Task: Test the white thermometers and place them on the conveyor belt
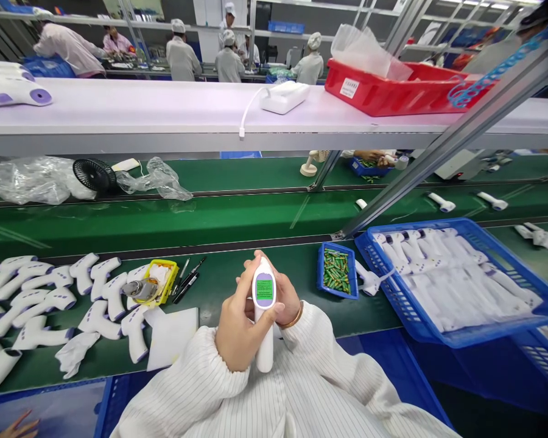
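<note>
Green counter (219, 264) under a white shelf (164, 109); capped workers (182, 55) beyond. White devices (99, 319) crowd the left, a blue basket (395, 298) right. Left hand (242, 316): fingers closed round a white handheld device (263, 350), screen (265, 289) lit green, before the wearer's chest. Right hand (288, 298) close behind; fingers partly hidden, grip can't be told.

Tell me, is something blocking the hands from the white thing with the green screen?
No, nothing visible is in the way. The left hand holds the white device, its thumb across the front below the screen, and the right hand cups the other side.
</note>
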{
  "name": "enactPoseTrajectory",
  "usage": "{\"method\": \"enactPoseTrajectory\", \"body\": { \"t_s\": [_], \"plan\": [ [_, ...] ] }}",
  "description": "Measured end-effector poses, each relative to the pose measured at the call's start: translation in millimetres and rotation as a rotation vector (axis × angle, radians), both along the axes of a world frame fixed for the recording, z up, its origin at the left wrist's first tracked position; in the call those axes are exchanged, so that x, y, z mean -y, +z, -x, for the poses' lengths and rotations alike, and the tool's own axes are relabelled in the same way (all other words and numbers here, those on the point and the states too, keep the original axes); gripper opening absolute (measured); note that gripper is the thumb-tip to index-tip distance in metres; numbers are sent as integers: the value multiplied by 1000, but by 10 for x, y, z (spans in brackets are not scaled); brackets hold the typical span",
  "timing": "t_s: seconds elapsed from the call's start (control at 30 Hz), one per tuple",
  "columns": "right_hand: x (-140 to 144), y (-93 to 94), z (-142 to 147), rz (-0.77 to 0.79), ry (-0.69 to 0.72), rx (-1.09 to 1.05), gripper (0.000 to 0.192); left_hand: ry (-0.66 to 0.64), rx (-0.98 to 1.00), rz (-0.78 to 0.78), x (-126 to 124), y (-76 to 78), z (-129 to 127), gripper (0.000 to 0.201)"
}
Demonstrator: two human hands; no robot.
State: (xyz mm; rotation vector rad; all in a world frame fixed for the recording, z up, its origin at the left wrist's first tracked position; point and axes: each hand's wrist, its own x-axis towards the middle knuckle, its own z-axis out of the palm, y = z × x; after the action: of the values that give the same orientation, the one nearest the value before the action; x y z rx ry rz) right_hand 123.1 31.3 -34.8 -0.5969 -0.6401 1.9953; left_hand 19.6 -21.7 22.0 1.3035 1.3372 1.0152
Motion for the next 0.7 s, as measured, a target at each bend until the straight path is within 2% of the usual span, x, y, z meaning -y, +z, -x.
{"method": "enactPoseTrajectory", "body": {
  "t_s": [0.3, 0.47, 0.57, 0.63, 0.7],
  "plan": [
    [32, 72, 25, 55, 31, -96, 50, 44, 1, -24, 23, 40, 24, 69],
    [24, 116, 50, 77, -31, -100, 48, 58, -135, -131, 6, 23, 53, 67],
    [27, 83, 87, -14, -159, -54, 44, 139, -215, -252, -27, -78, 56, 57],
    [48, 43, 119, -109, -288, 32, 42, 191, -143, -284, -69, -171, 42, 46],
    [86, 8, 143, -212, -351, 138, 45, 274, 107, -220, -133, -257, 27, 38]
  ]
}}
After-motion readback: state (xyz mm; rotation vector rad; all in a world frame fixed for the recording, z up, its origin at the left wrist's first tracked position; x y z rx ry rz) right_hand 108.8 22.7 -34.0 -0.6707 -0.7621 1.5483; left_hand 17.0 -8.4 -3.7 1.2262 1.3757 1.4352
